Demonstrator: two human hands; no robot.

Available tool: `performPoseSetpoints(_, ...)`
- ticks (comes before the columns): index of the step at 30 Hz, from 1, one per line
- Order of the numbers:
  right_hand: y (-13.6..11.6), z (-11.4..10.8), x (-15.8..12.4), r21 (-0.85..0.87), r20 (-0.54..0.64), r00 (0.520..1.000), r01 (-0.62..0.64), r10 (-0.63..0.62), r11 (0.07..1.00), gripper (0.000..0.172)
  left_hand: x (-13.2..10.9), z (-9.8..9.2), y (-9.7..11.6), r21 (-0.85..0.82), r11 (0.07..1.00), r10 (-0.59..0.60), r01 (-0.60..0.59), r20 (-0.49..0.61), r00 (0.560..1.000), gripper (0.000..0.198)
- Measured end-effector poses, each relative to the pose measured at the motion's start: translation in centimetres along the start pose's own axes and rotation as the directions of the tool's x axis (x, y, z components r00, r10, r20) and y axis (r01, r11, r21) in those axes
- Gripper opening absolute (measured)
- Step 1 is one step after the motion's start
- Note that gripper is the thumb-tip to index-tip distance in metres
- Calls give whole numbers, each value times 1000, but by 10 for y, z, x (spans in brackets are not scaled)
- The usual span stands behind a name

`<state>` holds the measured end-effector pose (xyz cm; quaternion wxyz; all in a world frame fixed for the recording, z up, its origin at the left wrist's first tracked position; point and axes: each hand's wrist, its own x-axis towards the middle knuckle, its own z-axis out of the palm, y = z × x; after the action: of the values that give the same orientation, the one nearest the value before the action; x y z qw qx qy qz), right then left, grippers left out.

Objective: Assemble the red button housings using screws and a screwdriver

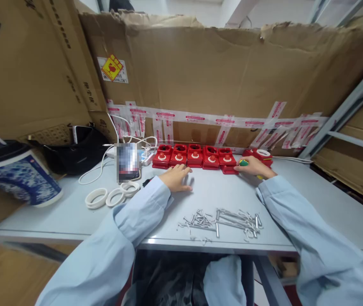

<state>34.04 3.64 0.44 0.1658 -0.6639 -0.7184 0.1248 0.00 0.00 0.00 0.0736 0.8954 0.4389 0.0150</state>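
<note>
The right hand (pixel 254 167) gripped a green handle (pixel 244 162); the left hand (pixel 177 177), fingers spread, held nothing near red boxes (pixel 195 157), apparently lined up for easy reach.

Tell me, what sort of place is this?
Probably a makeshift assembly workspace: red units lined up on a table, small loose metal parts near its front edge, and tall cardboard behind.
</note>
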Motion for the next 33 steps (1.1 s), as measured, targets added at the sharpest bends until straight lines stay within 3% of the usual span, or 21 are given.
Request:
performPoseSetpoints(4,-14,-13,-12,11,176,983,46,-47,999,20,0,0,1,-6,1000,7,-7,-7,1000,61)
performPoseSetpoints(9,-48,-14,-33,85,383,905,165,-185,983,19,1,-1,3,-22,999,31,-32,-23,999,57)
performPoseSetpoints(13,-83,0,-48,150,476,781,381,-405,912,22,1,-1,3,-124,988,87,-94,-56,995,60)
performPoseSetpoints(18,-118,21,-65,344,434,621,555,-653,757,44,-1,2,7,-347,888,265,-303,-153,952,99)
performPoseSetpoints(20,-124,23,-68,372,367,640,564,-675,737,43,-1,4,9,-359,882,262,-305,-163,951,106)
performPoseSetpoints(25,-108,8,-60,243,64,868,466,-493,851,30,2,8,7,-330,925,162,-187,-101,982,99)
performPoseSetpoints(27,-93,2,-53,174,-36,907,419,-419,891,31,2,6,2,-327,917,205,-228,-103,973,90)
performPoseSetpoints(29,-79,0,-47,122,0,921,387,-390,914,38,1,2,-6,-327,908,237,-263,-119,964,84)
performPoseSetpoints(33,-66,5,-45,136,203,909,343,-365,929,54,-2,-4,-23,-380,871,288,-312,-120,950,79)
